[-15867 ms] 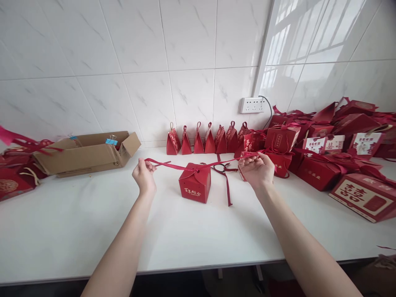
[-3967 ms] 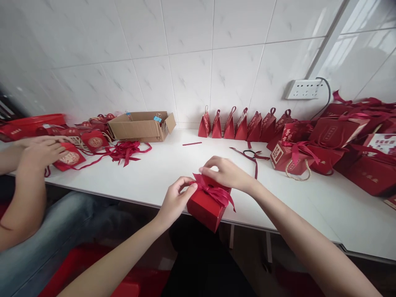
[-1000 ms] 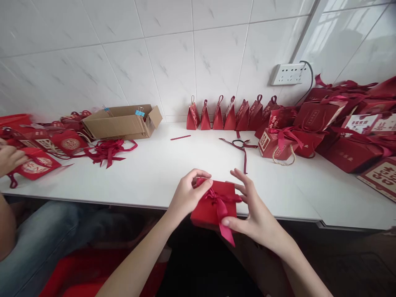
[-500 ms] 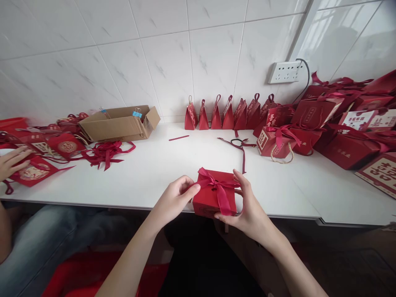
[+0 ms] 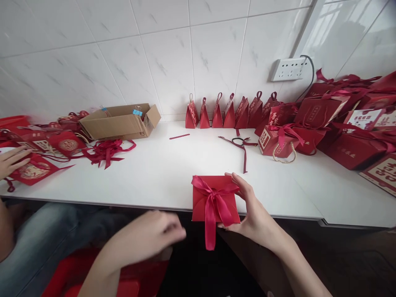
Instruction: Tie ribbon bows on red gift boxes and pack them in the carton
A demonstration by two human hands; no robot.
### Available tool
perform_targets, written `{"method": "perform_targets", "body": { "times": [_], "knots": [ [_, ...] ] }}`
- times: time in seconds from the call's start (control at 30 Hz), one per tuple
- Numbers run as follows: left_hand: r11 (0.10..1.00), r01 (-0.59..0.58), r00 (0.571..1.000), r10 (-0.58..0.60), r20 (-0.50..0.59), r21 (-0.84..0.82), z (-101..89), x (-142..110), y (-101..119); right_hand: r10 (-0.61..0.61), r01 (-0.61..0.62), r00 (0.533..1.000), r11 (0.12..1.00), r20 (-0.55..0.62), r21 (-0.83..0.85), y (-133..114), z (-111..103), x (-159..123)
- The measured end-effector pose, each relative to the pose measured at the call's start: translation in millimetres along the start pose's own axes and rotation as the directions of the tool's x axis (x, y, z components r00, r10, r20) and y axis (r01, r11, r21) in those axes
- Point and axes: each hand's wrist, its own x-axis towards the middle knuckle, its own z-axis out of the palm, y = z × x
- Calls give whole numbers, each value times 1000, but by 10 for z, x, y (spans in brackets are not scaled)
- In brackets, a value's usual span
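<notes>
My right hand (image 5: pixel 252 210) grips a small red gift box (image 5: pixel 215 199) at the near edge of the white table (image 5: pixel 161 169), tilted so its top faces me. A red ribbon bow (image 5: pixel 213 196) is tied on the box, with one tail hanging down below the table edge. My left hand (image 5: pixel 148 235) is off the box, lower left of it below the table edge, blurred by motion, fingers loosely curled with nothing seen in them.
Another person's hand (image 5: pixel 10 161) rests on red packets at far left. An open cardboard box (image 5: pixel 119 121), loose ribbons (image 5: pixel 107 150), a row of small red pouches (image 5: pixel 229 113), black scissors (image 5: pixel 243 143) and piled red gift boxes (image 5: pixel 340 128) lie around.
My left hand has let go of the box and dropped down and left. The right hand has tipped the box's bowed top toward me; a ribbon tail now hangs down.
</notes>
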Motion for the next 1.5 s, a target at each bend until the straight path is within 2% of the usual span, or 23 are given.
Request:
{"method": "perform_targets", "body": {
  "times": [0.03, 0.1, 0.17, 0.3, 0.4, 0.47, 0.53, 0.57, 0.6, 0.7, 0.77, 0.83, 0.87, 0.93, 1.03, 1.07, 1.13, 1.17, 1.3, 1.37, 1.5],
  "knots": [
    [1000, 15, 985, -15, -174, -2, -40, 29, -9, -7, 7, 1000, 1000, 6, -1, -11, -3, -10],
    [996, -22, 886, -21, -464, -88, -54, 124, 38, -28, 28, 1000, 1000, 7, -2, -25, 7, -12],
    [972, -135, 812, -1, -584, -190, 27, 245, 150, -50, 50, 999, 999, 2, -3, -30, 33, 3],
    [893, -285, 764, -9, -646, -349, 317, 428, 355, -50, 50, 999, 999, -12, 16, -35, 65, -3],
    [868, -342, 699, -20, -715, -360, 495, 464, 387, 17, -24, 999, 985, 42, 171, -42, 22, -76],
    [871, -372, 655, 2, -755, -321, 583, 456, 373, 45, -73, 996, 914, 79, 398, -55, -21, -125],
    [878, -398, 609, 37, -792, -265, 652, 444, 359, 114, -113, 993, 787, 37, 606, -87, -47, -140],
    [880, -412, 588, 57, -807, -238, 679, 441, 356, 178, -135, 984, 745, 0, 654, -114, -47, -130],
    [879, -427, 564, 74, -822, -213, 701, 441, 356, 250, -165, 968, 735, -37, 657, -149, -40, -108],
    [875, -462, 503, 124, -855, -145, 723, 465, 377, 408, -288, 902, 811, -140, 509, -279, 13, 6],
    [872, -477, 476, 154, -866, -107, 704, 501, 400, 443, -326, 875, 839, -197, 436, -353, 54, 94],
    [870, -485, 461, 167, -871, -91, 670, 548, 419, 462, -334, 857, 835, -227, 438, -391, 93, 168],
    [865, -496, 441, 174, -880, -77, 651, 574, 423, 460, -322, 853, 836, -247, 444, -394, 113, 195],
    [847, -531, 362, 226, -904, -1, 618, 631, 415, 418, -250, 844, 861, -336, 443, -375, 157, 223],
    [784, -575, 192, 405, -894, 232, 588, 700, 365, 298, -91, 819, 911, -491, 401, -300, 232, 209],
    [765, -573, 162, 457, -874, 294, 585, 711, 346, 260, -48, 815, 921, -518, 388, -271, 254, 194],
    [757, -549, 159, 511, -845, 354, 591, 705, 321, 207, 10, 813, 929, -545, 369, -222, 285, 163],
    [771, -530, 180, 509, -842, 353, 600, 689, 318, 194, 23, 812, 932, -550, 363, -204, 294, 150],
    [868, -455, 334, 373, -866, 198, 657, 606, 360, 193, -5, 829, 941, -526, 338, -203, 280, 144],
    [882, -463, 388, 294, -873, 91, 674, 597, 386, 184, -34, 837, 958, -515, 286, -235, 259, 174],
    [877, -480, 406, 208, -890, -14, 646, 651, 425, 235, -140, 840, 965, -489, 223, -310, 225, 270]
  ]
}}
